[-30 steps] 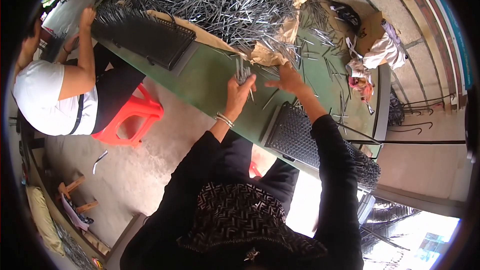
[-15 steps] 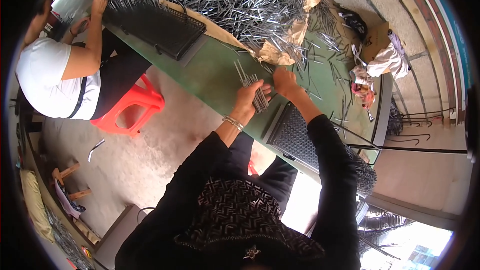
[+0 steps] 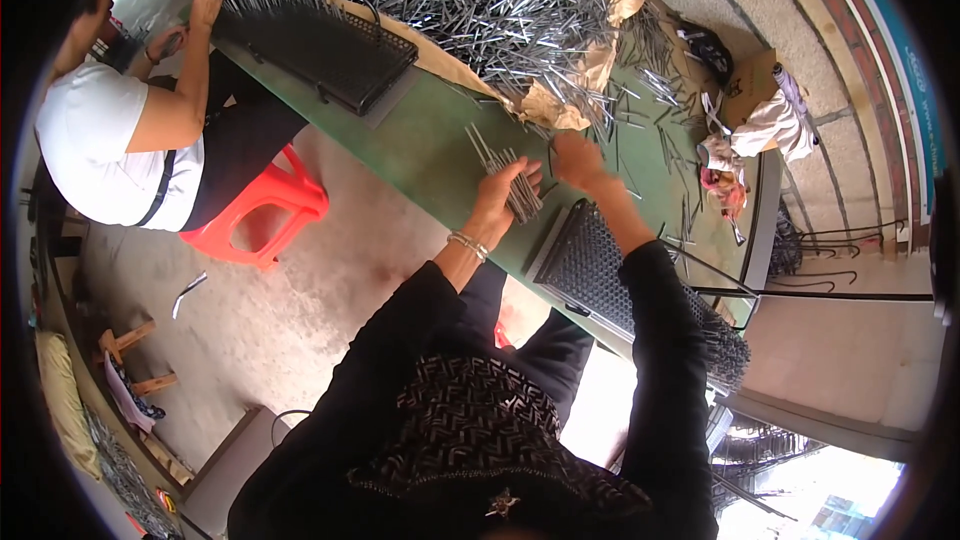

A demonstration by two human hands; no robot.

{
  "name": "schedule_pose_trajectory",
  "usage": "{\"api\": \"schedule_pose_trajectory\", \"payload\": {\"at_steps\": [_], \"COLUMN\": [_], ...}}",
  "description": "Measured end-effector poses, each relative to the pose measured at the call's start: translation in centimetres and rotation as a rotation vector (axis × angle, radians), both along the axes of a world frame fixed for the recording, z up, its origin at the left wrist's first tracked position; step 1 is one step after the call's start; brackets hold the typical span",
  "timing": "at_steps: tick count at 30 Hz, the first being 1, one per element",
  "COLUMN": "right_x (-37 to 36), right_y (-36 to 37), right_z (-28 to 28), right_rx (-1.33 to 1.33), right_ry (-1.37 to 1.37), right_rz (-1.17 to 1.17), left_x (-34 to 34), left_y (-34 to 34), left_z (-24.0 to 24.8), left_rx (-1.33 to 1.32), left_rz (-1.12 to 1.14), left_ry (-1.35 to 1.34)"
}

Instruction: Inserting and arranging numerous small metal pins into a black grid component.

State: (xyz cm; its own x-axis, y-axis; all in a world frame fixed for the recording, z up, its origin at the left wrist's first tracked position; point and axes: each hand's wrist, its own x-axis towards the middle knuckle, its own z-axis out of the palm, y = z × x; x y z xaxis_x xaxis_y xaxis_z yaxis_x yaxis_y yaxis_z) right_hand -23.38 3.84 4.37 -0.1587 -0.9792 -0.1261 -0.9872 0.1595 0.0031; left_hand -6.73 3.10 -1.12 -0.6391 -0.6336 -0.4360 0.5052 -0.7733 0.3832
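Note:
A bundle of thin grey metal rods (image 3: 523, 195) rests in my left hand (image 3: 492, 198), whose fingers and thumb are wrapped round it above the green table (image 3: 430, 155). A few of the rods stick out farther than the others, toward the far side. Just to the right, my right hand (image 3: 580, 160) is closed at the near edge of the brown paper (image 3: 545, 105); it is slightly blurred, and what its fingers hold is hidden. Beyond it lies a large heap of loose metal rods (image 3: 480, 10). Below my right forearm sits a black perforated rack (image 3: 600, 250) filled with upright rods.
A co-worker in a white shirt (image 3: 95, 145) sits on a red plastic stool (image 3: 265, 215) at the left, beside another black rack (image 3: 340, 55). Loose rods (image 3: 675, 155) lie scattered at the table's right. Crumpled wrappers (image 3: 725, 175) and a cardboard box (image 3: 750, 85) stand near the wall.
My right hand has shifted slightly to the right and nearer to me. My left hand stays almost in place with the rods.

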Motion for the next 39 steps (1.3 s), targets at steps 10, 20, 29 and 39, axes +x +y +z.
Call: {"api": "schedule_pose_trajectory", "payload": {"at_steps": [10,20,29,39], "right_x": [2.9,1.0,2.6,1.4], "right_y": [0.2,0.3,1.9,1.3], "right_z": [3.0,5.7,-1.1,-0.9], "right_rx": [0.15,0.243,0.272,-0.02], "right_ry": [-0.872,-0.733,-0.063,-0.714], "right_rz": [-0.132,-0.47,-0.267,-0.36], "left_x": [-0.3,0.8,0.6,1.4], "left_y": [0.1,-2.5,-1.8,-2.1], "left_z": [2.4,4.0,1.4,0.9], "left_rx": [-0.047,-0.375,-0.927,-0.218], "left_rz": [0.006,0.115,0.149,-0.124], "left_ry": [0.303,-0.273,-0.497,-0.12]}}
